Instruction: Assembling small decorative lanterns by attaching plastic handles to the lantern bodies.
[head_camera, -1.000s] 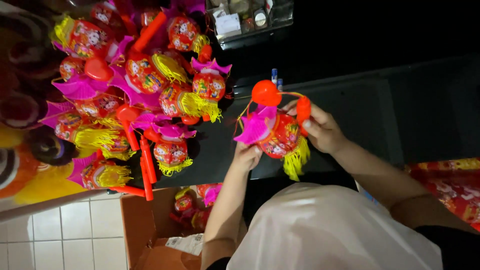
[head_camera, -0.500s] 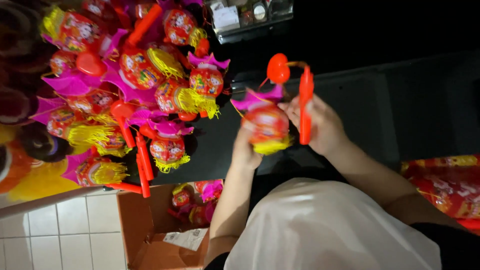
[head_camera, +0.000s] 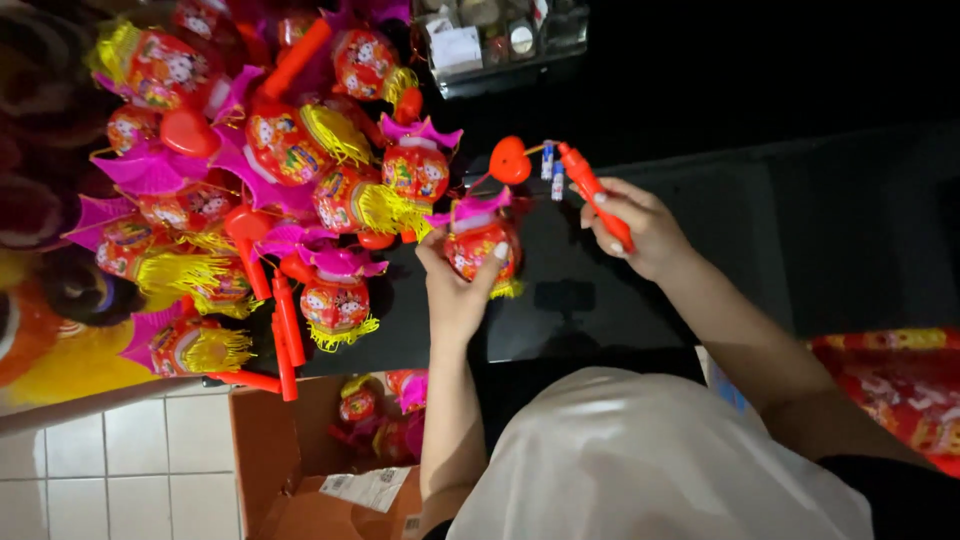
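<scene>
My left hand (head_camera: 458, 290) cups a small red toy lantern (head_camera: 479, 246) with a pink frill on top and a yellow fringe below. My right hand (head_camera: 640, 232) grips the lantern's red stick handle (head_camera: 596, 192), which carries a red heart-shaped piece (head_camera: 509, 160) on a thin wire at its far end. The lantern hangs just above a dark table top (head_camera: 590, 300), at the right edge of a pile of like lanterns (head_camera: 290, 170).
The pile of red, pink and yellow lanterns with red sticks covers the table's left side. An open cardboard box (head_camera: 300, 470) with more lanterns stands on the tiled floor (head_camera: 110, 470) below. A clear tray of small items (head_camera: 495, 40) sits at the top. Red patterned fabric (head_camera: 890, 380) lies right.
The lantern has moved left toward the pile. My left hand has come up from beneath to cup it, and my right hand has tilted the stick handle leftward.
</scene>
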